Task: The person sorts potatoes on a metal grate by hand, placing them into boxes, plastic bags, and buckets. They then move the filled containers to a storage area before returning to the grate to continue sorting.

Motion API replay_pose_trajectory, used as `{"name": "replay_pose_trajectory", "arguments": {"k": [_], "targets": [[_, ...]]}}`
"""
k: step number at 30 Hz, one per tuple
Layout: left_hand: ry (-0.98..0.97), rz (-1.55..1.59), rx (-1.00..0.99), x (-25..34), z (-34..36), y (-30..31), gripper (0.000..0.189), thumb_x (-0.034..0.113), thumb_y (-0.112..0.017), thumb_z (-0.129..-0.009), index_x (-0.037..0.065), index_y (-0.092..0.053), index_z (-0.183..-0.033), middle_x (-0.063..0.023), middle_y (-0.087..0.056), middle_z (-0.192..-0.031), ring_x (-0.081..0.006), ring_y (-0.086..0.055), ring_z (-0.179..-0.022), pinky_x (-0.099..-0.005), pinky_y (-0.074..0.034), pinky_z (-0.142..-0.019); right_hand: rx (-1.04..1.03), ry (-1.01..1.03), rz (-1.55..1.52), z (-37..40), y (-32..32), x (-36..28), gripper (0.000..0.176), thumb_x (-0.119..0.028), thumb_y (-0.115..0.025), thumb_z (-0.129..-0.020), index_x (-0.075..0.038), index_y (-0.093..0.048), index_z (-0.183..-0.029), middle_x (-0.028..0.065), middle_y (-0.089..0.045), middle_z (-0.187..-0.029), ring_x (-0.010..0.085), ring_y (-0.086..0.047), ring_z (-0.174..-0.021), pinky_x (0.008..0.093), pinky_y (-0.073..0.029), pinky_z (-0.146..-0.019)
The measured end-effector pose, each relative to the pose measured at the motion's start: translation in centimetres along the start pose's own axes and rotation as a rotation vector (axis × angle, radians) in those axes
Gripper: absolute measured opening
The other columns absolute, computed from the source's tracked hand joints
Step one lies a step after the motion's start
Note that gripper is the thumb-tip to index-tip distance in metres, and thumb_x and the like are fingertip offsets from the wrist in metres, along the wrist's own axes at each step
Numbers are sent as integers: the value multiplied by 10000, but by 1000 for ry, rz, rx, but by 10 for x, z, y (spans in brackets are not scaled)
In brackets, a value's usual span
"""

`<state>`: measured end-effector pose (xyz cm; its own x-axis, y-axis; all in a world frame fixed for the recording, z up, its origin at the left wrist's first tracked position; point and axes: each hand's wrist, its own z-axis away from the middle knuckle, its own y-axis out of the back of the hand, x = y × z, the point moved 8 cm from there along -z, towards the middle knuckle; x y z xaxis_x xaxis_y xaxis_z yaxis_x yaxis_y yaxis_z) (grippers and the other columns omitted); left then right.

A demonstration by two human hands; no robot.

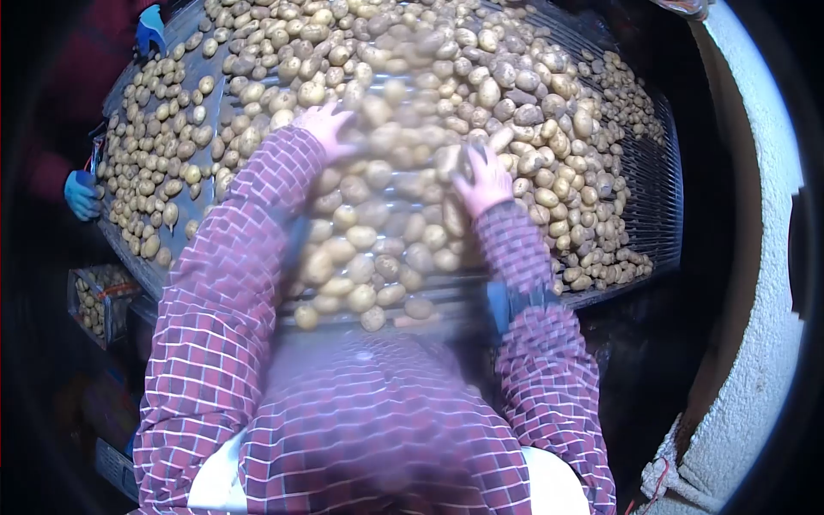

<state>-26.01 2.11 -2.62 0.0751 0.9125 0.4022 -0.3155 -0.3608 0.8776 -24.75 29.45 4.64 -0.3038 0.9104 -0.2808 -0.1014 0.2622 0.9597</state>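
Many potatoes (360,236) cover the dark slatted sorting surface (657,202). Over them, left of centre, my left hand (328,130) reaches out with its fingers spread, touching or just above the potatoes. To the right, my right hand (486,178) lies among the potatoes, fingers apart, with a longish potato (450,160) beside its fingertips. Neither hand visibly grips anything. Motion blurs the potatoes between the hands. A few potatoes rest at the near edge, close to my checked shirt.
At the left, a co-worker's gloved hand (82,195) touches the surface's edge; another blue glove (151,31) shows at the upper left. A crate (101,300) holding potatoes stands below left. A pale curved wall (760,257) runs down the right side.
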Motion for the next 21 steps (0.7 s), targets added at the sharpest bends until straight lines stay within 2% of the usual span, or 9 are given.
{"name": "replay_pose_trajectory", "arguments": {"k": [2, 4, 6, 10, 12, 14, 15, 18, 21], "targets": [[-101, -37, 120, 16, 30, 4, 661, 496, -665, -791, 170, -509, -1343, -163, -389, -1442, -382, -362, -1326, -467, -340, -1093, -11, 121, -11, 39, -11, -33, 514, -342, -654, -752, -96, -585, -1198, 170, -513, -1237, 366, -465, -1207, 463, -420, -984], [-243, 107, 112, 32, 74, -11, 582, 450, -681, -749, 209, -588, -1270, -144, -409, -1432, -406, -341, -1338, -498, -342, -1082, -42, 222, 213, 88, -37, -59, 478, -333, -675, -739, -137, -609, -1169, 127, -485, -1299, 378, -392, -1281, 538, -364, -1015], [-171, -13, 37, 48, 122, -13, 509, 409, -721, -698, 176, -647, -1145, -143, -441, -1401, -438, -348, -1321, -552, -371, -1032, -105, 190, 230, 118, -50, -60, 478, -330, -685, -726, -153, -616, -1165, 113, -469, -1327, 389, -343, -1313, 572, -324, -1030], [-147, -9, 287, 39, 206, -35, 436, 303, -769, -660, 119, -641, -1034, -141, -477, -1335, -463, -369, -1276, -548, -413, -978, -158, 154, 184, 146, -42, -40, 482, -330, -690, -720, -164, -615, -1166, 116, -437, -1358, 399, -300, -1338, 581, -305, -1035], [-217, 45, 278, 34, 239, -50, 449, 297, -786, -635, 117, -635, -1018, -136, -478, -1331, -457, -376, -1269, -542, -414, -979, -81, 143, 196, 150, -29, -34, 362, -308, -682, -722, -155, -663, -1049, 114, -578, -1150, 349, -468, -1172, 524, -376, -953], [-207, 7, 185, 29, 263, -61, 525, 345, -769, -640, 133, -618, -1097, -135, -455, -1366, -455, -373, -1273, -565, -359, -1018, -95, 91, 233, 134, -30, -27, 295, -299, -674, -728, -145, -685, -979, 102, -636, -1007, 314, -551, -1040, 485, -416, -893], [-181, 14, 195, 25, 275, -62, 550, 353, -761, -645, 137, -612, -1129, -139, -445, -1379, -448, -361, -1287, -565, -333, -1037, 20, 105, 183, 123, -26, -31, 217, -282, -659, -737, -134, -696, -892, 79, -656, -861, 278, -588, -854, 429, -445, -821], [-110, -24, 254, 3, 293, -67, 622, 361, -748, -656, 137, -589, -1214, -149, -400, -1429, -431, -307, -1338, -557, -270, -1086, -141, 26, -70, 91, -52, -65, 323, -292, -666, -799, -83, -611, -1039, 149, -627, -1024, 309, -596, -1022, 435, -463, -897], [83, -6, 194, -24, 303, -79, 700, 373, -742, -673, 134, -525, -1294, -149, -356, -1465, -425, -276, -1358, -554, -238, -1105, -418, -54, 204, 68, -108, -79, 402, -300, -638, -818, -75, -555, -1141, 179, -601, -1114, 341, -570, -1111, 439, -451, -954]]}}
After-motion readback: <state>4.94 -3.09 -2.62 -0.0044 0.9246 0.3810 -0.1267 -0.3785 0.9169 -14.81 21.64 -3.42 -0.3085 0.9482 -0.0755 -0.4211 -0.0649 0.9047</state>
